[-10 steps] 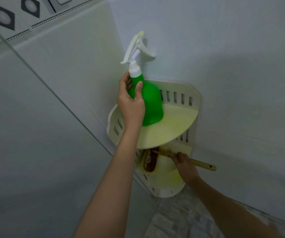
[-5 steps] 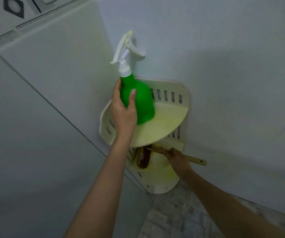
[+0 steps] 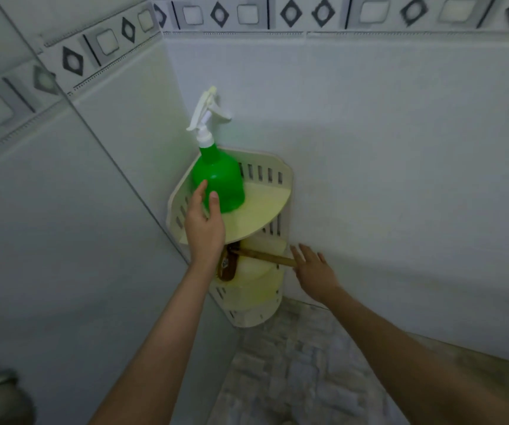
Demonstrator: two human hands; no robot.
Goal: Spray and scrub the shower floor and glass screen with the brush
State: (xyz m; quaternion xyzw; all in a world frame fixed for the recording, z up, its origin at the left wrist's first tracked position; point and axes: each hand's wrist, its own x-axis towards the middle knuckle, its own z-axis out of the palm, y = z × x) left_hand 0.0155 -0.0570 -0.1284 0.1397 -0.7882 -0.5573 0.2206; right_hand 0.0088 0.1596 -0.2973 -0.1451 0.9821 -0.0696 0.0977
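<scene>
Corner of a tiled shower, seen from above.

Spray bottle (image 3: pixel 218 182): green with a white trigger head, upright on the top tier of the corner shelf (image 3: pixel 288 191), directly ahead of the left fingertips.

Left hand (image 3: pixel 204 228): fingers loose and slightly spread, thumb and forefinger either side of the bottle's lower belly, curled round nothing. Contact with the plastic too close to call. Likely reason for the posture: a cupped span matched to the wide base, where a grasp would be steadiest.

Brush (image 3: pixel 227 266): dark bristle head tucked on the lower tier, below the left palm. Its wooden handle (image 3: pixel 265 258) angled out past the shelf edge, with the end at the base of the right fingers.

Right hand (image 3: pixel 314 268): flat, fingers straight and fanned toward the wall (image 3: pixel 400 148), gripping nothing. Handle tip beside or under the index finger; touching or not, unclear. Handle jutting outward, presumably for an easy grab without reaching under the upper tier.

Glass screen (image 3: pixel 47 240) to the outside of the left fingers; stone-pattern floor (image 3: pixel 277 363) beneath both wrists. No foam or wet streaks discernible on either, so no reading of scrubbing progress.
</scene>
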